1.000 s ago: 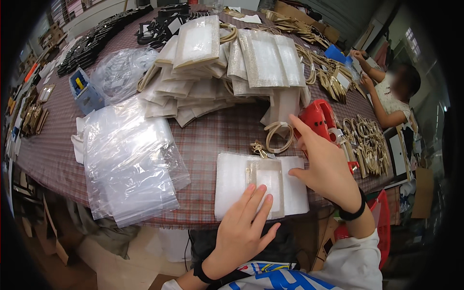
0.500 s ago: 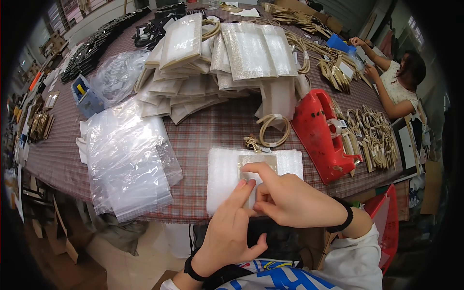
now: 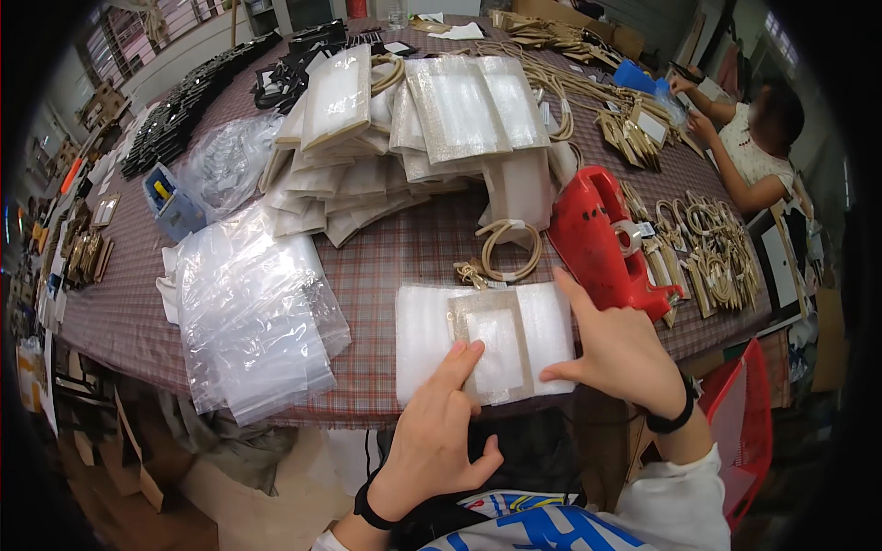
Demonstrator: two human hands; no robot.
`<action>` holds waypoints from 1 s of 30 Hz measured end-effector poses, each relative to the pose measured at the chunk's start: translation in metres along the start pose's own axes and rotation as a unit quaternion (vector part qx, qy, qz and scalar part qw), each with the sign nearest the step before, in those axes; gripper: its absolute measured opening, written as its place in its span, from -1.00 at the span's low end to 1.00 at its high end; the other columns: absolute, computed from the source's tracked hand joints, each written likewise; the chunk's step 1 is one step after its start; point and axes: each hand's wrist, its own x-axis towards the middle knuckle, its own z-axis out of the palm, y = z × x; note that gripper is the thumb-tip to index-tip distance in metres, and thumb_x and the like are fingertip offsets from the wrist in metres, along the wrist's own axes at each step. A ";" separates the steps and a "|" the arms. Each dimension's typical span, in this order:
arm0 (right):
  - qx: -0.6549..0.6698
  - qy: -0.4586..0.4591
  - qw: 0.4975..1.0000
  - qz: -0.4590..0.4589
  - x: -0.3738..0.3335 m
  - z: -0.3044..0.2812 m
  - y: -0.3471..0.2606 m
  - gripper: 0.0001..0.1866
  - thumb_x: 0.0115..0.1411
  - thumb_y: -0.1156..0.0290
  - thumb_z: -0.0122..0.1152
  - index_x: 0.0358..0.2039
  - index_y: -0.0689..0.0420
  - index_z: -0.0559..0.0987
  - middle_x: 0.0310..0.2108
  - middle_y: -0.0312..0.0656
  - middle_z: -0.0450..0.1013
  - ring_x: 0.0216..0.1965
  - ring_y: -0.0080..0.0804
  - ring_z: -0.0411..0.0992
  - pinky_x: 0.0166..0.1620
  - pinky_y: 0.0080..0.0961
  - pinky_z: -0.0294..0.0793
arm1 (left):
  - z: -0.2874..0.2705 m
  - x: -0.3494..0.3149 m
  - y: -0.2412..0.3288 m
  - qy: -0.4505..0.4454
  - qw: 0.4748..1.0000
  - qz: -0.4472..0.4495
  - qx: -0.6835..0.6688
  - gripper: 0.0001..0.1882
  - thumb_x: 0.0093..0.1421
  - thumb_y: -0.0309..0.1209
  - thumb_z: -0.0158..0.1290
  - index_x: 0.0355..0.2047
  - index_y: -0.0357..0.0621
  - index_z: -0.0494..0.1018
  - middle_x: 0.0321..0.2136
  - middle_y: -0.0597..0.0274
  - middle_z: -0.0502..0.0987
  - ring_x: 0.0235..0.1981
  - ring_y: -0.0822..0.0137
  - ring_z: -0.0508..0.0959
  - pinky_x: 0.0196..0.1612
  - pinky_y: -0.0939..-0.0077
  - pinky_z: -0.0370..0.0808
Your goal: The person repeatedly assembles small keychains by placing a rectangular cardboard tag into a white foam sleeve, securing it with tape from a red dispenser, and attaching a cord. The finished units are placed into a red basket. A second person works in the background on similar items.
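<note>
Small beige rectangular frame point(image 3: 494, 345) flat on white foam sheet point(image 3: 424, 342), long axis away from person; left hand point(image 3: 434, 436) and right hand point(image 3: 618, 352) open, fingertips pressing

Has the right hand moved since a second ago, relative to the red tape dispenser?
Yes. The right hand was up beside the red tape dispenser, then swung left over the foam sheet; now it rests at the sheet's right edge, below the dispenser.

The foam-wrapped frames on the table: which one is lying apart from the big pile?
The wrapped frame at the near table edge, under both hands: left hand and right hand press on it; the others are stacked farther back.
</note>
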 end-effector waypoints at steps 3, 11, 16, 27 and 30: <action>0.260 0.074 0.959 0.079 -0.024 0.007 -0.011 0.07 0.12 0.35 0.55 0.51 0.24 0.08 -0.57 -0.16 0.55 -0.56 -0.18 0.58 -0.38 -0.34 0.54 | 0.003 -0.001 0.001 0.011 1.000 -0.010 -0.013 -0.42 -0.05 -0.39 0.37 -0.05 -0.29 0.39 0.35 -0.34 0.34 0.39 -0.36 0.34 0.33 -0.03 0.40; 0.353 0.064 0.933 -0.003 -0.008 0.031 -0.043 0.19 0.23 0.31 0.47 0.57 0.27 -0.22 -0.40 0.00 0.54 -0.43 -0.20 0.58 -0.31 -0.27 0.53 | 0.005 -0.005 0.000 0.009 0.998 0.018 0.066 -0.26 -0.01 -0.32 0.40 0.22 -0.23 0.49 0.38 -0.27 0.33 0.40 -0.31 0.35 0.31 0.00 0.43; 0.503 -0.034 0.863 -0.005 -0.001 0.039 -0.028 0.09 0.31 0.52 0.34 0.59 0.10 -0.24 -0.29 -0.07 0.60 -0.41 -0.57 0.52 -0.39 -0.47 0.48 | 0.006 -0.003 -0.001 0.030 0.997 0.046 0.045 -0.27 0.01 -0.32 0.41 0.22 -0.22 0.50 0.37 -0.36 0.32 0.39 -0.30 0.36 0.31 0.04 0.44; 0.449 0.260 0.849 -0.101 0.064 -0.130 -0.031 -0.06 0.37 0.54 0.16 0.58 0.16 -0.19 -0.42 -0.20 0.54 -0.61 -0.63 0.37 -0.60 -0.61 0.32 | 0.019 -0.002 0.001 0.040 0.991 0.016 0.125 -0.40 0.10 -0.37 0.35 0.16 -0.27 0.53 0.29 -0.17 0.44 0.33 -0.20 0.44 0.27 0.08 0.49; 0.381 0.309 0.865 -0.106 0.133 -0.161 -0.042 -0.05 0.33 0.53 0.19 0.54 0.33 -0.19 -0.53 -0.25 0.44 -0.58 -0.53 0.37 -0.50 -0.52 0.42 | 0.018 -0.004 -0.001 0.048 0.991 0.019 0.123 -0.42 0.10 -0.38 0.34 0.15 -0.27 0.54 0.28 -0.15 0.46 0.32 -0.18 0.45 0.26 0.07 0.49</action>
